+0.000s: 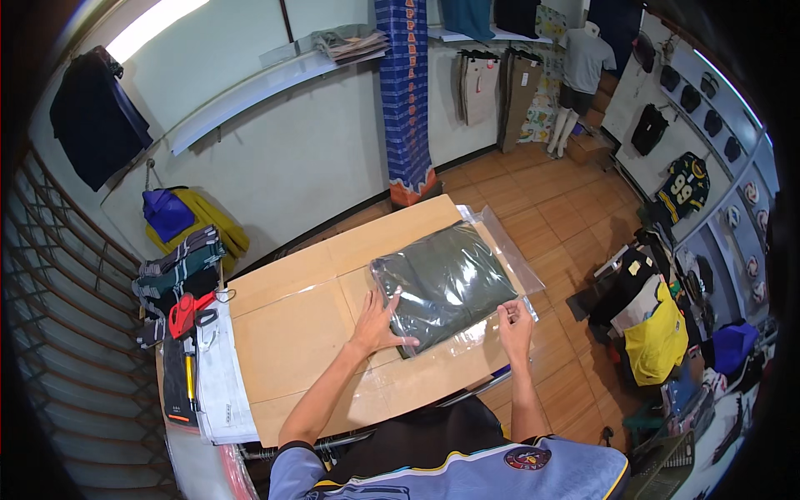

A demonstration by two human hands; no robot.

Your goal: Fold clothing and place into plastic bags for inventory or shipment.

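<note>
A folded dark green garment (447, 275) lies flat inside a clear plastic bag (509, 250) on the brown cardboard sheet (294, 337). With fingers spread, my left hand (378, 322) rests against the left end of the bag, thumb and fingertips on the film. At the near right corner, the curled fingers of my right hand (517, 319) pinch the plastic. The bag's loose end extends to the right, past the garment and over the cardboard's edge. Light glints off the film over much of the garment.
Left of the cardboard lie a red tape dispenser (187, 314), a yellow-and-black tool (190, 375) and white packaging (219, 387). Folded clothes (181, 265) are stacked behind them. A blue pillar (403, 94) stands beyond the table. Garments, one yellow (656, 340), are heaped at right.
</note>
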